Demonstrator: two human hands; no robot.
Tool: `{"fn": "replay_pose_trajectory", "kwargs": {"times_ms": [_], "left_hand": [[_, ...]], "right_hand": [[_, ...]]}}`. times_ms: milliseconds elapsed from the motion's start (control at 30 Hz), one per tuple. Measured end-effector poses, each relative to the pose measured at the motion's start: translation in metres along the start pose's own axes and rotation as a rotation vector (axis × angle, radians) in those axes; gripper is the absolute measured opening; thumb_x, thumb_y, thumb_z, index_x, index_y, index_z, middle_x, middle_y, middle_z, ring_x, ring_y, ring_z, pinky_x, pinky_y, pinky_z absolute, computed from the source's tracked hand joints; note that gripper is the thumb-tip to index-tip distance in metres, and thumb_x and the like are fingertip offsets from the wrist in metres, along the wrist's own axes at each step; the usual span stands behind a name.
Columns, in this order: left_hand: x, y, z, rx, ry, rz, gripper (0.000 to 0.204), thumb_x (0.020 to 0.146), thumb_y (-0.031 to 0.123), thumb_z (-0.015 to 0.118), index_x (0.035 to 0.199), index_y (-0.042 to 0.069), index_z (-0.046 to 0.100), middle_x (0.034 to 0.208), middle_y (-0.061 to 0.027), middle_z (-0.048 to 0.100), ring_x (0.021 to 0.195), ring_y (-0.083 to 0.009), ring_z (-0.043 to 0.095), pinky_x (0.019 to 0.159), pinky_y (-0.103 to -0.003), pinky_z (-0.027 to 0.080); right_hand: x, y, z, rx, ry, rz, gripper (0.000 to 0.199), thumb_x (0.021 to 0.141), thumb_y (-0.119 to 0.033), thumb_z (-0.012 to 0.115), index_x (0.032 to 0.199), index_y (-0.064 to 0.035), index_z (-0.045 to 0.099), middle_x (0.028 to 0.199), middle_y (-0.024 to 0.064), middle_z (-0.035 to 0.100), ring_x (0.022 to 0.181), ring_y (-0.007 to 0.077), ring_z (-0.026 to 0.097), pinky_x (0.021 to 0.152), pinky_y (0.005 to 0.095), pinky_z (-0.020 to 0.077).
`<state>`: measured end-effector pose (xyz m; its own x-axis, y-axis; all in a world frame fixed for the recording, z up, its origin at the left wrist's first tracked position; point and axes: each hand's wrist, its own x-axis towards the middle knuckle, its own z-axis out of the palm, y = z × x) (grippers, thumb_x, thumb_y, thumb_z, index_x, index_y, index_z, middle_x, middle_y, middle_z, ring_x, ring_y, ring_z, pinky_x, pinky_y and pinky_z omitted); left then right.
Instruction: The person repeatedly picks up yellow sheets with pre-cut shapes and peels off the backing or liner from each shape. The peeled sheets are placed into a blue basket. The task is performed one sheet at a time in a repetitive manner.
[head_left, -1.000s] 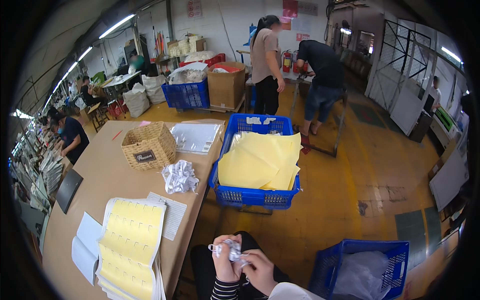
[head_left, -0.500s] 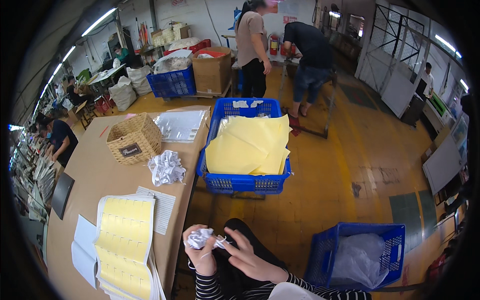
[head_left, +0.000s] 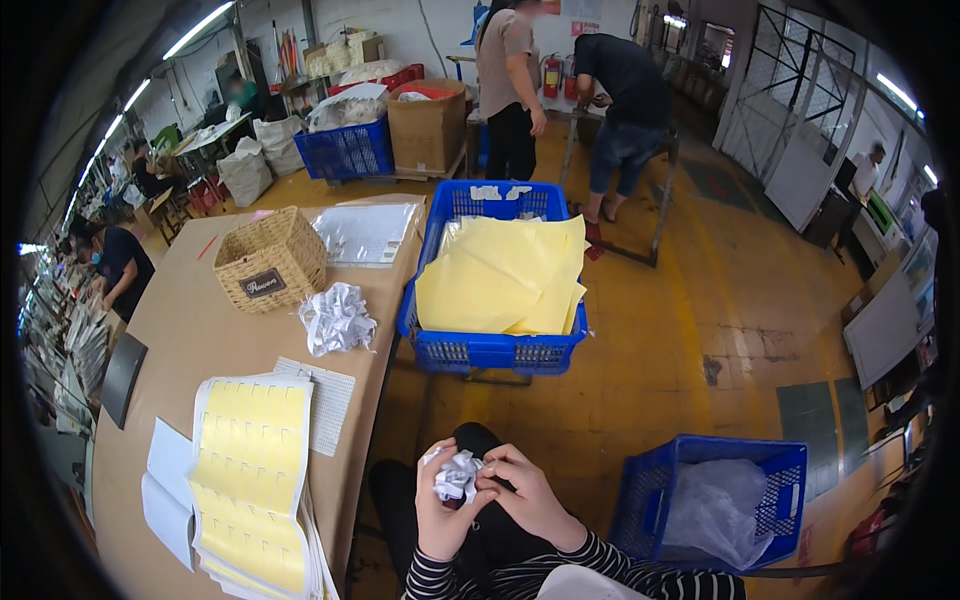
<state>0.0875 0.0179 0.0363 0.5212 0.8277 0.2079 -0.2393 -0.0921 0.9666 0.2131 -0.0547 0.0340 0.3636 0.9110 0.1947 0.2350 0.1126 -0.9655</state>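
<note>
Over my lap, my left hand [head_left: 441, 515] is wrapped around a bunch of white ribbon strips [head_left: 457, 478]. The thumb and fingers of my right hand [head_left: 531, 500] pinch at the bunch's right edge; the fingertips partly hide what they grip. On the brown-covered table [head_left: 240, 345] to the left lies a second pile of white ribbon strips [head_left: 338, 320]. A woven basket [head_left: 270, 262] with a dark label plate stands just behind that pile. Nearer to me on the table is a stack of yellow sheets with white borders [head_left: 250, 470].
A blue crate [head_left: 495, 350] with large yellow sheets [head_left: 500, 275] stands ahead; another blue crate [head_left: 640, 510], holding clear plastic [head_left: 718, 505], is at my right. White paper [head_left: 168, 490] and a dark flat panel [head_left: 122, 380] lie on the table. Two people stand beyond the front crate.
Both hands have shifted right with the bunch of white ribbon strips. My right hand's fingers, spread before, have closed in at its edge. The view has tilted slightly.
</note>
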Motion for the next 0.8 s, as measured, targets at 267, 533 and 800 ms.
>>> {"fn": "replay_pose_trajectory", "kwargs": {"times_ms": [267,533,800], "left_hand": [[-0.002,-0.007,-0.023,-0.213,-0.071,-0.234,0.048,0.074,-0.008,0.076,0.117,0.000,0.056,0.110,-0.0124,0.063,0.099,-0.0187,0.064,0.088,-0.029,0.052],[-0.013,-0.012,-0.020,-0.727,0.082,-0.489,0.048,0.080,-0.015,0.064,0.121,0.003,0.050,0.109,-0.0105,0.059,0.095,-0.0187,0.064,0.082,-0.027,0.057],[-0.020,-0.029,-0.005,-1.043,0.240,-0.557,0.051,0.091,-0.007,0.055,0.137,0.009,0.041,0.113,-0.0103,0.058,0.098,-0.0196,0.063,0.084,-0.029,0.057]], "right_hand": [[-0.009,0.005,-0.031,0.112,-0.425,0.059,0.022,0.093,-0.008,0.060,0.113,0.0009,0.065,0.107,0.0087,0.052,0.099,0.0174,0.055,0.086,0.0288,0.0453],[-0.007,0.002,-0.016,0.134,-0.295,-0.011,0.017,0.084,-0.012,0.072,0.100,-0.0053,0.073,0.114,0.0063,0.053,0.107,0.0209,0.053,0.092,0.0326,0.0428],[-0.018,-0.002,0.025,-0.395,0.365,-0.265,0.017,0.066,-0.011,0.080,0.082,-0.0159,0.076,0.094,-0.0045,0.062,0.092,0.0162,0.058,0.082,0.0355,0.0382]]}}
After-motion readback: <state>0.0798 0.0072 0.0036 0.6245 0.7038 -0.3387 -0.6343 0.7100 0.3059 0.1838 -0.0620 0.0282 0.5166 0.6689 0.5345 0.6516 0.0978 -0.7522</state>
